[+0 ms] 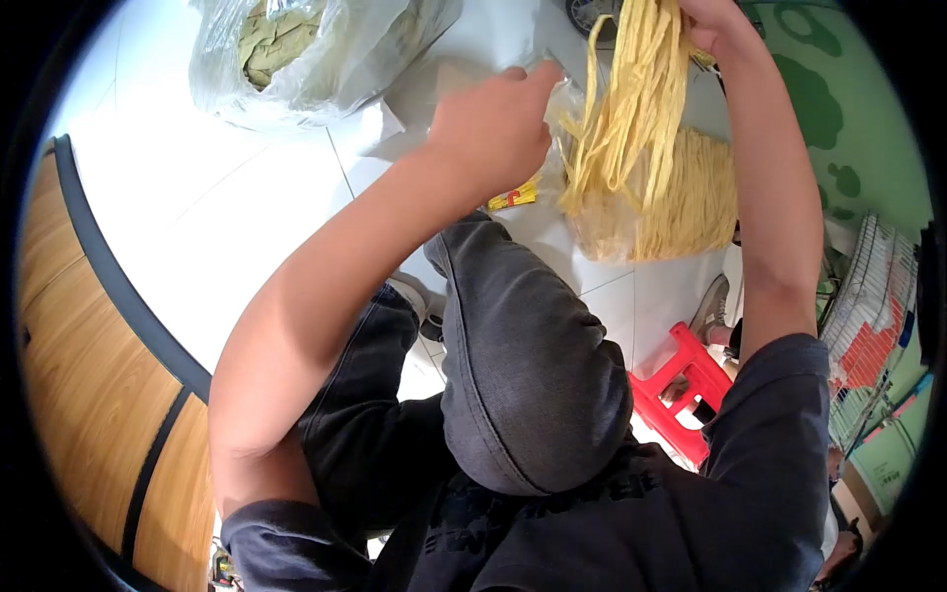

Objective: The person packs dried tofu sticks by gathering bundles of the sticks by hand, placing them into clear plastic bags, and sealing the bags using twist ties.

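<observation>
Yellow strips (646, 84), head view: held high by the right hand (708, 28), fingers closed on them, presumably so strands hang free over the bag (604, 233). Left hand (493, 130) is half-curled; whether anything is pinched cannot be told.

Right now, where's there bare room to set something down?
Most room: the white floor between the wooden surface, the big plastic bag and your left forearm. A smaller patch lies between your knee and the red stool. It's crowded around your left hand and the yellow strips in your right hand.
</observation>
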The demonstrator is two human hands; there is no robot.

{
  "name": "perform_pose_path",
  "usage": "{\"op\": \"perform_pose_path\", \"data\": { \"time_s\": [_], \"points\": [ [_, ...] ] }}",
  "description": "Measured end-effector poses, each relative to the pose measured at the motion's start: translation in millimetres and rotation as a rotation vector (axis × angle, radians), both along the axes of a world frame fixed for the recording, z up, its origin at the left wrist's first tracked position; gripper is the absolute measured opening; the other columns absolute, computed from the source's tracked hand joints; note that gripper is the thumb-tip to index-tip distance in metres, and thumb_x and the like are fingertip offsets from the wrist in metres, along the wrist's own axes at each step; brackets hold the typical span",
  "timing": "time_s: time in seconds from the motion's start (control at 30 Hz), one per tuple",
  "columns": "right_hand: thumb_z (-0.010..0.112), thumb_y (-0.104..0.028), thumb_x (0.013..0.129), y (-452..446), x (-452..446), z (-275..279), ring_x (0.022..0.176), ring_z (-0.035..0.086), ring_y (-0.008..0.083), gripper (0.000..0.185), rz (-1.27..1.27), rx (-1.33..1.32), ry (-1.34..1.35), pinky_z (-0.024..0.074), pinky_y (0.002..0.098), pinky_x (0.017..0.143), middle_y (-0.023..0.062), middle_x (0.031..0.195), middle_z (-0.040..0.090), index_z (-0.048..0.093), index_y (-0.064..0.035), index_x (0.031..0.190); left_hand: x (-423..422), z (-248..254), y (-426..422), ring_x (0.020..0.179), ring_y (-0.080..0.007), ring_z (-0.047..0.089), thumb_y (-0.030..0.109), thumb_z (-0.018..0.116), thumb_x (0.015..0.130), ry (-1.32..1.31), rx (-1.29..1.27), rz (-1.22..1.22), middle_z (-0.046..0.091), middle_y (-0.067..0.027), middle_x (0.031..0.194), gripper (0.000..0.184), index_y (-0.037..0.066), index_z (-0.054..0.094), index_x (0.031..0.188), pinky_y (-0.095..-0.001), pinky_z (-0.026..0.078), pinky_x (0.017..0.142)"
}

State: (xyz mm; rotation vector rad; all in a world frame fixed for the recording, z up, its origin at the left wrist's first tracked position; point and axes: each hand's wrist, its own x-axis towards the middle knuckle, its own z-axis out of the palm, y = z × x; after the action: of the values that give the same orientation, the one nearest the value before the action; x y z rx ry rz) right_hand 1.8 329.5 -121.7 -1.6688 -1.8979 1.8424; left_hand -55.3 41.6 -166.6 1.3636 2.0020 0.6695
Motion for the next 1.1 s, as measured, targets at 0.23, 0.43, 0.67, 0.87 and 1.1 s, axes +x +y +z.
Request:
{"op": "perform_pose_path", "data": {
  "time_s": [0.23,0.43,0.67,0.87,1.1],
  "points": [
    [0.074,-0.009,0.087,33,61,18,0.079,0.07,0.0245,0.031,-0.02,-0.165,0.145,0.0606,0.0411,0.075,0.0121,0.09,0.068,0.06,0.0012,0.112,15,-26,-7,0.122,-0.0428,0.054,-0.001,0.061,0.081,0.028,0.233,-0.108,0.05,-0.0192,0.141,0.059,0.023,0.055,0.135,-0.0492,0.049,0.1],
    [0.077,-0.025,0.09,32,119,47,0.089,0.07,0.0165,0.024,-0.038,-0.139,0.194,0.0592,0.0343,0.085,0.0036,0.097,0.071,0.069,-0.006,0.102,29,-27,3,0.123,-0.042,0.054,-0.003,0.061,0.079,0.048,0.407,-0.235,0.056,-0.0198,0.134,0.046,0.014,0.064,0.122,-0.049,0.048,0.103],
    [0.076,-0.021,0.089,25,190,101,0.089,0.069,0.0216,0.022,-0.22,-0.159,0.424,0.0596,0.0393,0.088,0.0063,0.093,0.069,0.068,-0.0028,0.099,36,12,18,0.12,-0.0395,0.059,0.012,0.058,0.092,-0.404,-0.168,-0.362,0.068,-0.0224,0.117,0.036,0.001,0.063,0.126,-0.0441,0.047,0.103],
    [0.068,-0.019,0.095,29,256,152,0.09,0.065,0.0193,0.017,-0.287,-0.3,0.642,0.0571,0.0364,0.084,0.0035,0.096,0.063,0.061,-0.0062,0.104,49,-40,32,0.129,-0.0362,0.056,0.026,0.052,0.103,-0.438,-0.211,-0.398,0.06,-0.0243,0.135,0.047,0.002,0.05,0.143,-0.0424,0.044,0.107],
    [0.072,-0.023,0.092,68,319,113,0.098,0.068,0.0263,0.031,-0.551,0.007,0.34,0.0563,0.0411,0.093,0.0081,0.106,0.069,0.065,-0.0038,0.115,69,-82,48,0.124,-0.0269,0.059,0.027,0.054,0.104,-0.709,-0.302,-0.309,0.062,-0.0184,0.132,0.044,0.004,0.052,0.141,-0.0378,0.045,0.104]
  ]
}}
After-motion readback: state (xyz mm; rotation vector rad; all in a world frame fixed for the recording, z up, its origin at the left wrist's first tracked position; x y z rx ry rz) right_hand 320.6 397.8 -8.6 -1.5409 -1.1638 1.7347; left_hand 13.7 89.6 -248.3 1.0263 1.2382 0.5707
